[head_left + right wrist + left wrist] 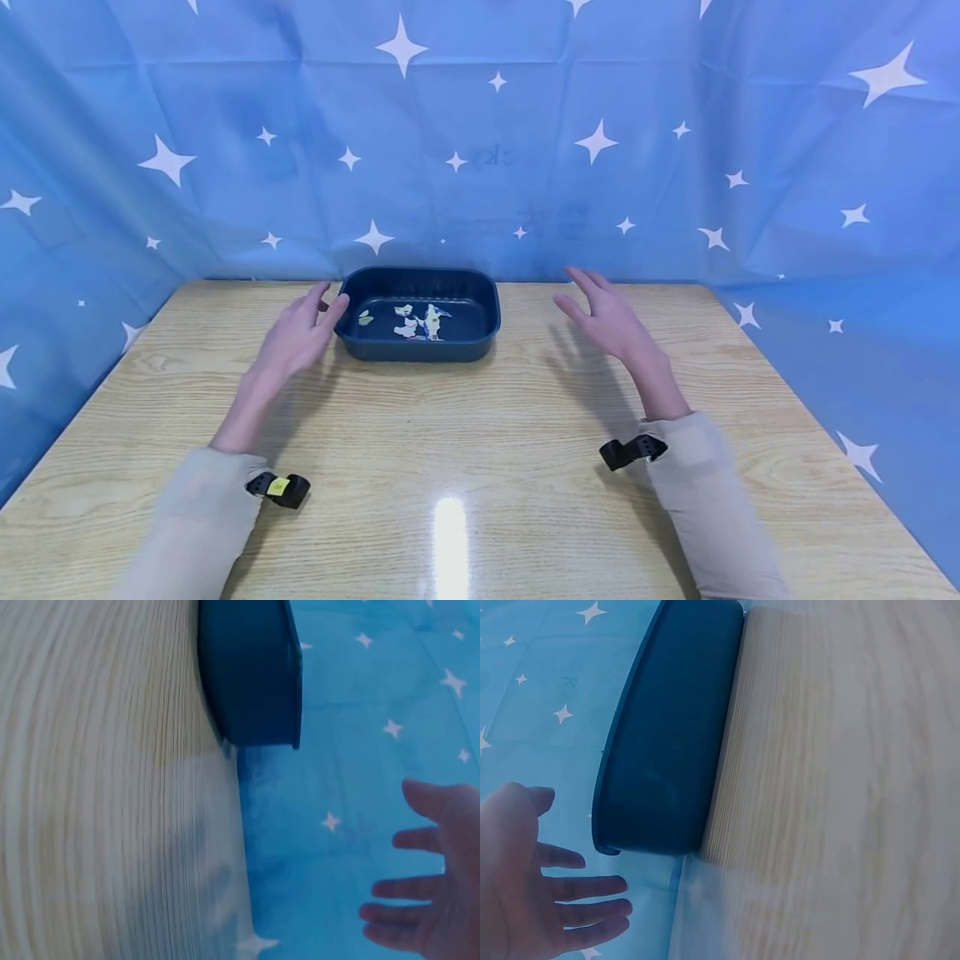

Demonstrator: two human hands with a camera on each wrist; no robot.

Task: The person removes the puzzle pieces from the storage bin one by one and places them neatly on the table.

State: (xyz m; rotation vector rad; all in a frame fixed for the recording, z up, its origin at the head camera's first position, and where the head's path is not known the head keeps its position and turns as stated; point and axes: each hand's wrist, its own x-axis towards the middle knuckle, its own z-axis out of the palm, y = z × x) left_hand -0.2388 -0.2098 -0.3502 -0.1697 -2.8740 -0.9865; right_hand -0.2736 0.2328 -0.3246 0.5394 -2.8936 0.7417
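A dark blue rectangular basin (416, 351) stands at the back of the table, with pale, colourful sticker-like pictures on its inner floor. Beside its left end is my left hand (300, 332), thumb spread and overlapping the rim in the head view. In the left wrist view the fingers (592, 887) are extended, with nothing between them. My right hand (611, 321) hovers to the right of the basin, a hand's width or more away. Its fingers (409, 888) are spread and hold nothing. The basin's outer wall shows in both wrist views.
The basin stands on a light wood-grain table (480, 433). Behind it and at both sides hangs a blue curtain (525, 183) with white stars, close to the table's back edge. A bright light reflection lies on the front of the table.
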